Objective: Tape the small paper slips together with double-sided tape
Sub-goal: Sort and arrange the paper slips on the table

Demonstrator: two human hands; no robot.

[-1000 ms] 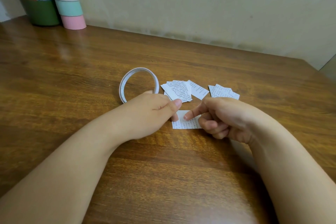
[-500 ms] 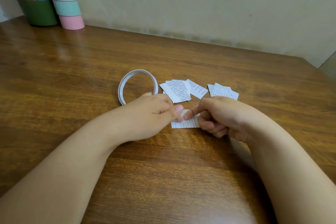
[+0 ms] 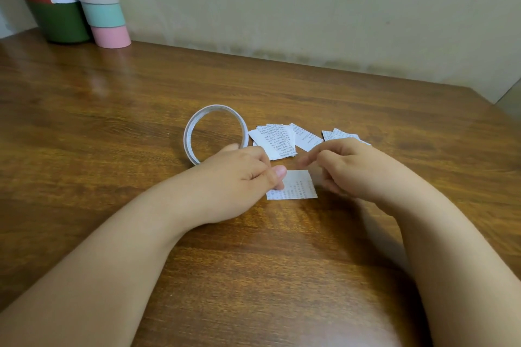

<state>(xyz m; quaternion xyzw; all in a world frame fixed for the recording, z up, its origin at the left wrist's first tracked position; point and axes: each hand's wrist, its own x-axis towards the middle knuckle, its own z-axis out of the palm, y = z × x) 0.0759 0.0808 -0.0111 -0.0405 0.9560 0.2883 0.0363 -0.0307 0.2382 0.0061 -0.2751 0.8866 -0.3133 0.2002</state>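
Observation:
One printed paper slip (image 3: 297, 187) lies flat on the wooden table (image 3: 112, 121) between my hands. My left hand (image 3: 239, 180) has its fingers curled and pinches the slip's left edge, with the thumb on top. My right hand (image 3: 355, 166) hovers just above the slip's right side, fingers curled. Its fingertips are blurred and nothing shows between them. A white roll of double-sided tape (image 3: 188, 135) lies behind my left hand. A pile of slips (image 3: 277, 139) sits beside the roll, and a second pile (image 3: 342, 135) peeks out behind my right hand.
A dark green canister (image 3: 56, 8) and a stack of pastel tape rolls (image 3: 104, 5) stand at the back left against the wall. The table's right edge (image 3: 487, 104) runs along the far right.
My right hand has lifted its index finger off the slip and risen slightly. My left hand keeps its hold on the slip's left edge.

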